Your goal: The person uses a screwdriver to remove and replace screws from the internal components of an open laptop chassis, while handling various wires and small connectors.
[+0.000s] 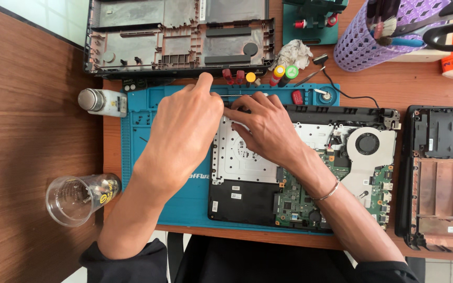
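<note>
Wooden tabletop (22, 131) carrying a blue repair mat (142, 112), which keeps parts from sliding and scratching. Opened laptop chassis (310, 167) lies flat on the mat, underside up, exposing silver keyboard backplate (239, 154), green circuit board (297, 202) and cooling fan (367, 144). Removed base covers are set aside at the far edge (179, 36) and the right (441, 173), clear of the work. Left hand (182, 133) rests fingers curled at the chassis's upper-left edge, steadying it; right hand (266, 123) presses narrow fingertips at the hinge strip; whether either pinches something cannot be told. Clear cup (77, 199) and small bottle (103, 101) stand left.
</note>
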